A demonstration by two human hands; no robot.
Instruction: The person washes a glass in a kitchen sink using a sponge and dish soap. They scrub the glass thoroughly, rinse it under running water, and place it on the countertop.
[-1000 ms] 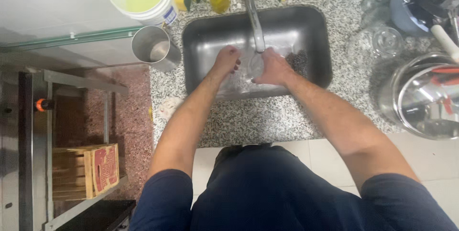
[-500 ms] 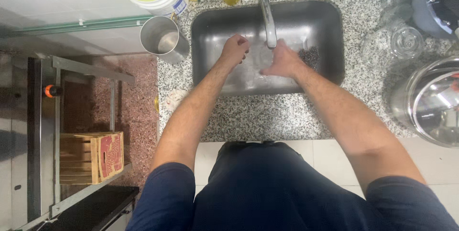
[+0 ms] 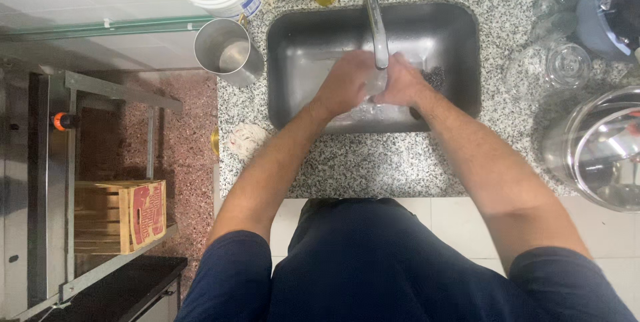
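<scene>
Granite counter [image 3: 373, 162], steel sink [image 3: 300, 62]: hands [image 3: 377, 82] pressed together under tap [image 3: 375, 22]; fingers blurred by water.

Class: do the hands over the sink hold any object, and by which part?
Nothing visible: left hand and right hand meet under the metal tap over the steel sink.
</scene>
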